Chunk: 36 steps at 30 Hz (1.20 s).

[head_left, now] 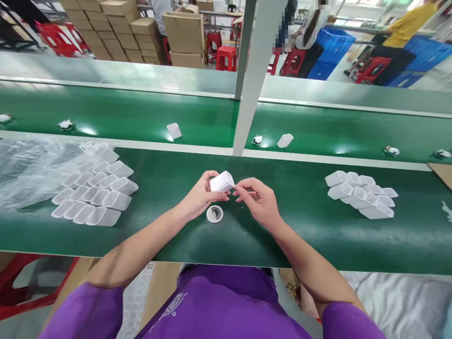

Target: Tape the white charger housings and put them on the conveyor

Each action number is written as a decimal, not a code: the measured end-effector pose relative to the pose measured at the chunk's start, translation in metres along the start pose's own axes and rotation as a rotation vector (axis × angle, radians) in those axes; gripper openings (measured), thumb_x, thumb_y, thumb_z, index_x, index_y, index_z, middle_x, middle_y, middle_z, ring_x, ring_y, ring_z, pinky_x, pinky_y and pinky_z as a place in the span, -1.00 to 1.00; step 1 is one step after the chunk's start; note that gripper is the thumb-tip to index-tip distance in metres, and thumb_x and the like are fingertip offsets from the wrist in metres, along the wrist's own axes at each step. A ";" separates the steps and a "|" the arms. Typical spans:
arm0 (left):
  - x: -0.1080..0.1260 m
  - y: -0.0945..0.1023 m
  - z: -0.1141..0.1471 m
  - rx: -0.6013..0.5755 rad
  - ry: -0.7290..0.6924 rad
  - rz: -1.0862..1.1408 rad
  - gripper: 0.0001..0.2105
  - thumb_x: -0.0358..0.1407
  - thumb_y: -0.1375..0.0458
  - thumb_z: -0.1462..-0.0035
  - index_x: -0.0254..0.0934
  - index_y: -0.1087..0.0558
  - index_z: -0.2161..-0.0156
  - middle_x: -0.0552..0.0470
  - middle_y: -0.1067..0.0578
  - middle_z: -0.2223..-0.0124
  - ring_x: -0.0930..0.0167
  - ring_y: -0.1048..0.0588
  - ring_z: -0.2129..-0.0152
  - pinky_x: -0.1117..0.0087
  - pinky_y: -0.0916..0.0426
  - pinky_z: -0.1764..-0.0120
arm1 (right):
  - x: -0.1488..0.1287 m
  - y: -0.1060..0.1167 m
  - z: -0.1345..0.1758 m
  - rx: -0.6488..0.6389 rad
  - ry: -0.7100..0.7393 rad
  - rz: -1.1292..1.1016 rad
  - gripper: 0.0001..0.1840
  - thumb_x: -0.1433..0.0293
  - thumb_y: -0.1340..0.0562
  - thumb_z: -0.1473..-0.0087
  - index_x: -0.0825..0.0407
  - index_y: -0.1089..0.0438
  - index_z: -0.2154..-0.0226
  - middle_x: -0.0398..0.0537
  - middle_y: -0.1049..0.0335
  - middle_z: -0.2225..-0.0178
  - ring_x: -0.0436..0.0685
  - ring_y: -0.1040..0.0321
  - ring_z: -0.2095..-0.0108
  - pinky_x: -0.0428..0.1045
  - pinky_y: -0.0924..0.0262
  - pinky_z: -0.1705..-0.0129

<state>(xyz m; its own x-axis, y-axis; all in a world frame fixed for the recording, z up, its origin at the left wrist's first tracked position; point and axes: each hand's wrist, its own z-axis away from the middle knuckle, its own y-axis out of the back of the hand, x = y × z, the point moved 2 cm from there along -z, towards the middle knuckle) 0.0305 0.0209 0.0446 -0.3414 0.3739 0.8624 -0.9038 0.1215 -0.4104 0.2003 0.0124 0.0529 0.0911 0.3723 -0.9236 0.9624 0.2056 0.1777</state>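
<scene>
In the middle of the green bench, my left hand [199,195] is closed around a white plastic housing [221,182], a rounded box with small openings in its end face. My right hand [259,200] pinches with thumb and index finger at the housing's lower right corner. Whatever is between those fingertips is too small to make out. Just below the hands lies a round white roll [214,214] with a dark centre. Rows of open white plastic shells [90,194] lie to the left, and a smaller group of white shells [363,195] lies to the right.
Clear plastic wrap [31,169] covers the bench's left end. Behind a low rail, a green conveyor belt [134,113] carries two white housings [285,140] and several small parts [65,125]. A metal post [249,80] rises ahead. Cartons, red stools and other people are beyond.
</scene>
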 end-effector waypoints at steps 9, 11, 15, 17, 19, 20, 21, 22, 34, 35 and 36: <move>-0.029 -0.001 -0.006 -0.165 0.075 -0.034 -0.64 -0.24 -0.28 0.03 -0.34 -0.42 0.12 -0.05 -0.47 0.29 0.37 -0.48 0.37 0.43 -0.46 0.45 | 0.024 0.005 0.002 0.063 -0.135 -0.117 -0.80 0.21 -0.25 -0.14 0.00 -0.48 0.30 -0.07 -0.46 0.30 0.06 -0.46 0.31 -0.06 -0.46 0.32; -0.031 0.005 -0.007 -0.167 0.075 -0.087 -0.60 -0.29 -0.32 0.08 -0.34 -0.41 0.09 -0.03 -0.47 0.31 0.39 -0.47 0.40 0.42 -0.46 0.41 | 0.027 0.004 0.003 0.046 -0.124 -0.060 -0.80 0.23 -0.25 -0.14 0.01 -0.48 0.32 -0.04 -0.47 0.28 0.07 -0.45 0.28 -0.07 -0.45 0.34; -0.029 0.014 -0.009 -0.202 0.029 -0.111 -0.43 -0.24 -0.34 0.07 -0.26 -0.35 -0.09 -0.07 -0.48 0.18 0.37 -0.47 0.33 0.35 -0.50 0.34 | 0.031 0.001 0.002 0.018 -0.085 0.002 -0.86 0.31 -0.23 -0.15 0.01 -0.46 0.34 -0.05 -0.49 0.29 0.06 -0.44 0.27 -0.10 -0.41 0.37; -0.029 0.017 -0.010 -0.207 0.025 -0.081 -0.40 -0.12 -0.29 0.00 -0.22 -0.30 -0.15 -0.11 -0.47 0.10 0.33 -0.47 0.27 0.32 -0.51 0.35 | 0.031 0.000 0.002 0.001 -0.095 0.011 -0.86 0.31 -0.22 -0.16 0.01 -0.46 0.33 -0.07 -0.49 0.30 0.05 -0.44 0.29 -0.11 -0.40 0.38; -0.030 0.018 -0.010 -0.204 0.038 -0.086 -0.44 -0.03 -0.24 -0.05 -0.26 -0.34 -0.11 -0.11 -0.49 0.16 0.32 -0.48 0.30 0.34 -0.51 0.37 | 0.031 0.000 0.002 -0.005 -0.114 0.001 -0.85 0.30 -0.21 -0.16 0.01 -0.45 0.34 -0.07 -0.49 0.30 0.04 -0.44 0.31 -0.11 -0.40 0.40; -0.031 0.018 -0.010 -0.205 0.041 -0.103 -0.47 -0.02 -0.24 -0.05 -0.27 -0.36 -0.06 -0.10 -0.51 0.21 0.33 -0.49 0.32 0.36 -0.50 0.39 | 0.032 0.000 0.002 -0.003 -0.125 -0.010 -0.84 0.29 -0.21 -0.17 0.01 -0.45 0.34 -0.07 -0.48 0.30 0.04 -0.44 0.32 -0.10 -0.40 0.40; -0.032 0.017 -0.010 -0.209 0.037 -0.122 -0.50 -0.03 -0.27 -0.03 -0.28 -0.38 0.00 -0.09 -0.52 0.23 0.33 -0.50 0.33 0.38 -0.49 0.39 | 0.032 0.000 0.002 0.000 -0.136 -0.019 -0.83 0.29 -0.21 -0.17 0.02 -0.45 0.34 -0.06 -0.48 0.30 0.04 -0.44 0.32 -0.10 -0.41 0.39; -0.032 0.017 -0.010 -0.214 0.023 -0.132 -0.54 -0.06 -0.30 0.00 -0.27 -0.37 0.05 -0.10 -0.53 0.22 0.32 -0.52 0.33 0.39 -0.49 0.39 | 0.032 0.000 0.002 0.006 -0.148 -0.023 -0.83 0.28 -0.21 -0.18 0.02 -0.45 0.33 -0.06 -0.48 0.30 0.04 -0.44 0.33 -0.09 -0.41 0.39; -0.024 0.012 -0.002 -0.199 0.027 0.063 -0.54 -0.06 -0.35 0.06 -0.27 -0.32 0.15 -0.24 -0.51 -0.02 0.15 -0.53 0.10 0.20 -0.50 0.22 | 0.029 0.004 0.003 0.133 0.189 0.494 -0.81 0.40 -0.15 -0.24 -0.02 -0.50 0.30 -0.07 -0.49 0.30 0.01 -0.43 0.34 -0.13 -0.37 0.39; -0.023 0.012 -0.002 -0.196 0.027 0.052 -0.54 -0.05 -0.35 0.06 -0.26 -0.32 0.16 -0.24 -0.51 -0.02 0.16 -0.53 0.11 0.21 -0.50 0.22 | 0.029 0.004 0.004 0.128 0.233 0.559 -0.80 0.40 -0.14 -0.25 -0.02 -0.50 0.29 -0.07 -0.50 0.30 0.01 -0.44 0.33 -0.12 -0.37 0.36; -0.023 0.012 -0.002 -0.193 0.023 0.036 -0.54 -0.05 -0.35 0.06 -0.26 -0.31 0.16 -0.24 -0.51 -0.02 0.17 -0.54 0.11 0.22 -0.50 0.22 | 0.030 0.004 0.004 0.121 0.274 0.625 -0.79 0.41 -0.14 -0.25 -0.03 -0.50 0.29 -0.07 -0.51 0.30 0.01 -0.45 0.34 -0.11 -0.37 0.33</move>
<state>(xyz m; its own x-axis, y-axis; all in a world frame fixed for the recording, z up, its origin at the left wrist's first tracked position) 0.0285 0.0152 0.0191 -0.3645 0.4017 0.8401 -0.8238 0.2814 -0.4921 0.2079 0.0210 0.0244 0.5852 0.6062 -0.5386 0.7736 -0.2185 0.5948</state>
